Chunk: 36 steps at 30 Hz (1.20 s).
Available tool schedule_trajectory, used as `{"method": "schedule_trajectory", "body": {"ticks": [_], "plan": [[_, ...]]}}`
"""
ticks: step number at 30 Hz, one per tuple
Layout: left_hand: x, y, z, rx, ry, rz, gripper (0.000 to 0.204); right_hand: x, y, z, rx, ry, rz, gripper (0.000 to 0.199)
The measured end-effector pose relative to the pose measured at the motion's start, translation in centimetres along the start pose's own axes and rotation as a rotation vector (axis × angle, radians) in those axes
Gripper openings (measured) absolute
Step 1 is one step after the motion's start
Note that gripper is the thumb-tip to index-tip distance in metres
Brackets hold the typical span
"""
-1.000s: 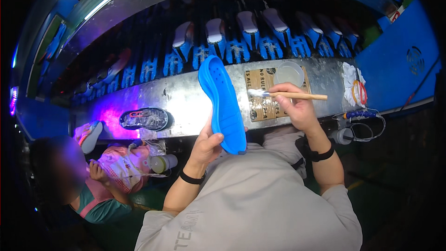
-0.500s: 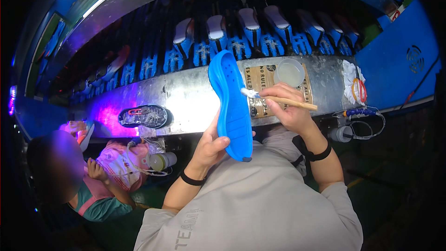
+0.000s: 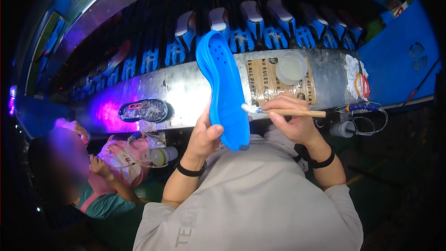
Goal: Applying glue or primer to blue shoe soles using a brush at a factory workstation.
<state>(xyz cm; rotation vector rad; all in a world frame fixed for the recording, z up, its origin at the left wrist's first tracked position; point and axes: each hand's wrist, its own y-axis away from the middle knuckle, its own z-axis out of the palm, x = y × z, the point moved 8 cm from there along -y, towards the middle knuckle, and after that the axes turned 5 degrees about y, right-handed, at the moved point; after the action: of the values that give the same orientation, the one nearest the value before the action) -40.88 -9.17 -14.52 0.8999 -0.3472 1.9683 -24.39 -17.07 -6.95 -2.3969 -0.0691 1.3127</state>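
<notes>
A bright blue shoe sole (image 3: 228, 95) stands tilted in front of me, its hollow side with several small holes facing up. My left hand (image 3: 204, 134) grips it near the lower end, thumb on the left rim and fingers behind. Between the thumb and fingers of my right hand (image 3: 292, 117) is a wooden-handled brush (image 3: 299, 112). Its white, wet-looking bristles touch the sole's right edge, below the middle. Beyond my right hand, a translucent tub (image 3: 291, 68) of pale liquid rests on a piece of brown printed cardboard (image 3: 261, 83).
A metal ledge (image 3: 181, 86) crosses ahead, carrying a dark sole-shaped piece (image 3: 144, 110) at left and a white cloth with coloured bands (image 3: 357, 78) at right. Behind it, blue-and-white shoes (image 3: 253, 16) stand on a rack. A co-worker (image 3: 104, 181) sits at lower left.
The brush has slid down along the sole's right edge toward its lower end. The sole and my left hand have risen slightly, and the sole's top has shifted left.
</notes>
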Motion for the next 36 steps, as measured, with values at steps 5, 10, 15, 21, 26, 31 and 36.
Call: {"method": "schedule_trajectory", "body": {"ticks": [5, 10, 15, 21, 26, 31, 36], "plan": [[1.1, 0.0, -0.1, 0.059, -0.043, 0.064, 0.109, -0.8, 0.3, 0.0, 0.043, -0.009, -0.059, 0.011], [1.5, -0.3, -0.4, 0.04, -0.051, 0.09, 0.112, -1.8, 0.3, 0.2, -0.004, -0.034, -0.053, 0.011], [1.9, -0.3, 0.3, -0.004, -0.081, 0.093, 0.111, -1.9, 0.6, 0.3, -0.019, -0.053, -0.052, 0.011], [2.1, -0.6, 0.4, 0.004, -0.136, 0.11, 0.113, -1.0, 0.3, -0.6, 0.041, -0.096, 0.029, 0.013], [1.7, -0.6, 1.1, -0.043, -0.118, 0.075, 0.112, -0.9, -0.4, -0.5, 0.12, 0.027, -0.017, 0.016], [1.8, -0.7, 0.3, -0.019, -0.12, 0.084, 0.112, -1.4, -0.1, 0.1, 0.011, 0.088, -0.059, 0.016], [1.3, -0.7, -1.9, 0.0, -0.056, 0.049, 0.102, -1.5, 0.0, -0.5, 0.052, -0.05, -0.084, 0.015]]}}
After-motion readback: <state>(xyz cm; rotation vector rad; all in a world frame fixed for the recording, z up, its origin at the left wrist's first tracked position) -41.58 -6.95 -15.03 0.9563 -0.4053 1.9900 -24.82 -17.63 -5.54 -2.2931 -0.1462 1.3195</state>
